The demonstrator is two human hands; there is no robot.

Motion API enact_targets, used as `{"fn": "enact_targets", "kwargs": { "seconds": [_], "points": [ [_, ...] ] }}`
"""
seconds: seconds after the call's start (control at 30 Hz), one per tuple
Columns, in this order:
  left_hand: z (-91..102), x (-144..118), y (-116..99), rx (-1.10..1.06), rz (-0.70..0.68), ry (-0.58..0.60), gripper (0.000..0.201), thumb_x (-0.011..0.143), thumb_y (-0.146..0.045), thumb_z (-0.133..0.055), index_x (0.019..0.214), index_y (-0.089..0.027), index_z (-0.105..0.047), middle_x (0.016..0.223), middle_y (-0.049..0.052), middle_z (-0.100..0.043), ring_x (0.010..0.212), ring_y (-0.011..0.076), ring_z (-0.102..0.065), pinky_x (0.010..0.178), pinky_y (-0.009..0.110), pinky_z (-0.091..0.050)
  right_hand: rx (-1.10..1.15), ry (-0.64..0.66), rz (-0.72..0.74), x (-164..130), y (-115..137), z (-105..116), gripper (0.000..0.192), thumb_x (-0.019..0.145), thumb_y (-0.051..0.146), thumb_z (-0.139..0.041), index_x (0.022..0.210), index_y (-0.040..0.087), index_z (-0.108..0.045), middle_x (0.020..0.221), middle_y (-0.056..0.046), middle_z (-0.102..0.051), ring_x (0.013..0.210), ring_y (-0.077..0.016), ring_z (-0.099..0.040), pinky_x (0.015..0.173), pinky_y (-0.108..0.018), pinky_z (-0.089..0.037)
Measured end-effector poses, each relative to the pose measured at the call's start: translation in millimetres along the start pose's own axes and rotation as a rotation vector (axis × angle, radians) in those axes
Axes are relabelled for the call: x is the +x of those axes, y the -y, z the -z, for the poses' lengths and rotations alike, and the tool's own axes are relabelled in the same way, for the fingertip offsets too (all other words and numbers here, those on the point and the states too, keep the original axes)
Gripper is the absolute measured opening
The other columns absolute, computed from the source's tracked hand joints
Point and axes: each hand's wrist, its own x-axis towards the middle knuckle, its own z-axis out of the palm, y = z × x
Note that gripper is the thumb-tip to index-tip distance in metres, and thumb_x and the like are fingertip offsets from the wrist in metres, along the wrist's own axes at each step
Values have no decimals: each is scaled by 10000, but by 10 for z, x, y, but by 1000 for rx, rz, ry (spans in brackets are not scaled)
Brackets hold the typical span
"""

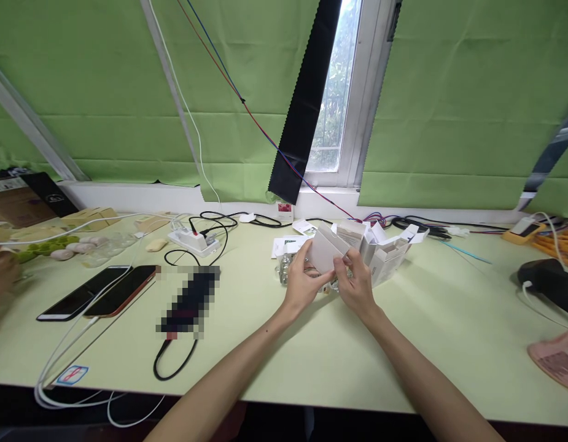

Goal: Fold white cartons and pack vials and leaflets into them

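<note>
While both hands close together, left hand [303, 283] and right hand [356, 283] clamp small white box [324, 250].

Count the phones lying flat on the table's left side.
2. A black phone and a red-edged phone lie side by side, touching, left of the blurred patch. That patch may hide another device.

Small white carton [324, 248], flap open, tilted above the table.

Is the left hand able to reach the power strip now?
Probably not at once: the left hand holds the small white box with the right hand. The table toward the power strip looks free.
</note>
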Motion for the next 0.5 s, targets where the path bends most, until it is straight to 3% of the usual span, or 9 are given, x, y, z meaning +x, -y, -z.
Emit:
{"fn": "enact_targets", "kwargs": {
  "seconds": [0.5],
  "points": [
    [-3, -8, 2, 9, 6, 15, 836, 687, -344, -836, 1440, -260, -484, 1412, 123, -521, 919, 173, -678, 721, 294, -651, 0, -57, -11, 15, 46, -7, 122, 978, 325, -520, 997, 206, -537, 807, -9, -614, 698, -141, -577, 654, -272, -510]
  ]
}}
